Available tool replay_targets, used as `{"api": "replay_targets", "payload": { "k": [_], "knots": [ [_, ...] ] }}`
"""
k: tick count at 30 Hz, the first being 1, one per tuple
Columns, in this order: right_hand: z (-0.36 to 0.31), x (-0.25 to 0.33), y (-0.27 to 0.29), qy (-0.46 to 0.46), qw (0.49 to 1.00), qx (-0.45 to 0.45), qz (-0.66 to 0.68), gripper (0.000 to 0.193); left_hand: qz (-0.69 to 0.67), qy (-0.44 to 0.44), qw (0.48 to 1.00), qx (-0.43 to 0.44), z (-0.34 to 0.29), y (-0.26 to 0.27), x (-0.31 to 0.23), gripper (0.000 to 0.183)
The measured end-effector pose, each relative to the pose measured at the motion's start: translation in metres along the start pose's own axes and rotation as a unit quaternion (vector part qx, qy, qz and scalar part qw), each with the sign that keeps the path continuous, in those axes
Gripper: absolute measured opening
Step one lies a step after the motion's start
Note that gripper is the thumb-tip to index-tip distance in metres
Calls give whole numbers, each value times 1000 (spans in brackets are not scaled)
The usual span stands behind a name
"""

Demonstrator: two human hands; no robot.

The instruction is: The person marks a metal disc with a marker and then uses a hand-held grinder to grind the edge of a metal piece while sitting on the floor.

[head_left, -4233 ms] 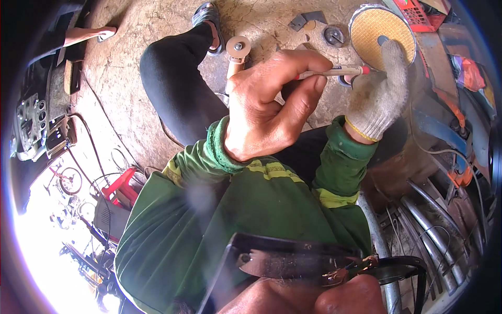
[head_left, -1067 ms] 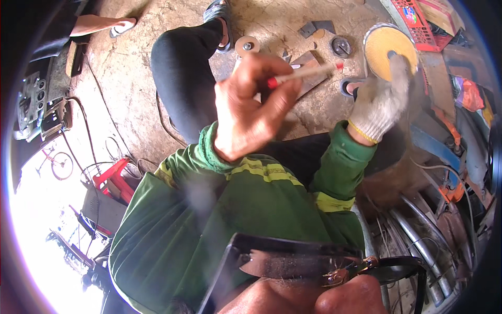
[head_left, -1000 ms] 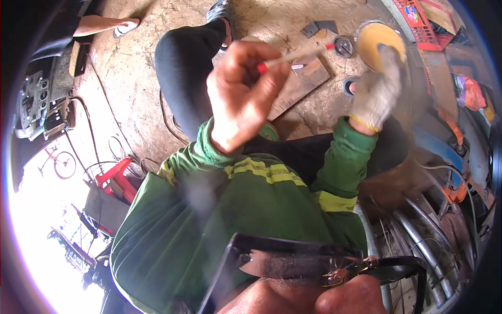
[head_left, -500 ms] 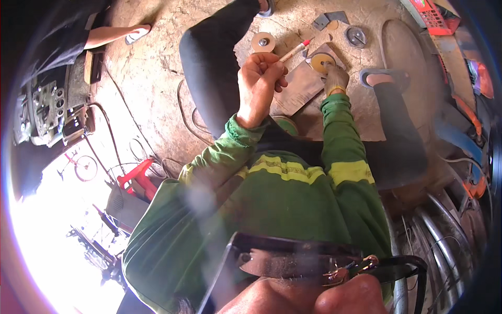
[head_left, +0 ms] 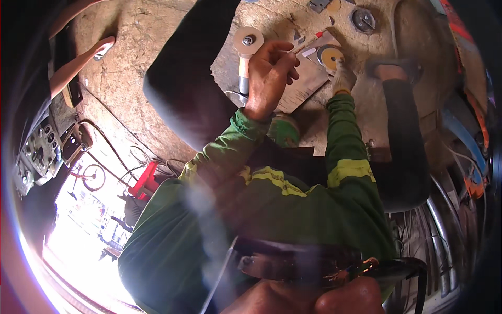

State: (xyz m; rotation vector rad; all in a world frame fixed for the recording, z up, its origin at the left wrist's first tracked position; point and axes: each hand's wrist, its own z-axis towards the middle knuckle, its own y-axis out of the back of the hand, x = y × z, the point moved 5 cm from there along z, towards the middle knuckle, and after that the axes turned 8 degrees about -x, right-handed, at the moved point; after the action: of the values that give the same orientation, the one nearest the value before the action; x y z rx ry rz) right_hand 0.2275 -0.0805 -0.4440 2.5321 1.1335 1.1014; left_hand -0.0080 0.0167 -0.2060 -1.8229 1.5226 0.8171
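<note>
My bare left hand (head_left: 269,78) is closed, its thumb and forefinger pinching a red-tipped marker (head_left: 319,35) that slants over a flat metal plate (head_left: 303,86). On the plate lies a round yellow disc (head_left: 329,56) with a darker rim. My right hand (head_left: 343,78), in a pale work glove, has its fingertips on that disc. A short whitish piece (head_left: 309,52) shows beside the disc's left edge; what it is I cannot tell. Left of my left hand is an angle grinder (head_left: 244,68) with a tan wheel (head_left: 248,40) facing up.
Small dark metal offcuts (head_left: 299,38) and a round dark-rimmed piece (head_left: 363,21) lie on the concrete floor. A green round object (head_left: 284,131) sits near my lap. Metal pipes (head_left: 439,240) are at the lower right. Another person's leg (head_left: 78,68) shows at the far left.
The view has shifted, with the floor things now higher in it. The marker has moved closer to the disc. More of the grinder shows beside my left hand.
</note>
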Motion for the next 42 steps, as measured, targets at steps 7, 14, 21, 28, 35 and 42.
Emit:
{"api": "replay_targets", "payload": {
  "k": [7,14,21,28,35,42],
  "knots": [
    [43,-3,24,129,986,-39,-101,42,32,28,999,30,0,-12,13,27],
    [13,30,50,-8,989,-118,93,38,31,14,999,0,-1,-13,13,32],
    [56,48,68,3,955,64,290,48,58,3,998,-4,-1,-16,20,38],
    [38,72,46,27,945,133,299,46,88,-8,996,-8,2,-19,23,41],
    [14,43,57,43,984,-72,158,45,123,-5,992,8,-1,-29,36,39],
    [-138,50,17,62,940,263,207,36,163,7,984,77,-5,-38,58,31]
  ]
}}
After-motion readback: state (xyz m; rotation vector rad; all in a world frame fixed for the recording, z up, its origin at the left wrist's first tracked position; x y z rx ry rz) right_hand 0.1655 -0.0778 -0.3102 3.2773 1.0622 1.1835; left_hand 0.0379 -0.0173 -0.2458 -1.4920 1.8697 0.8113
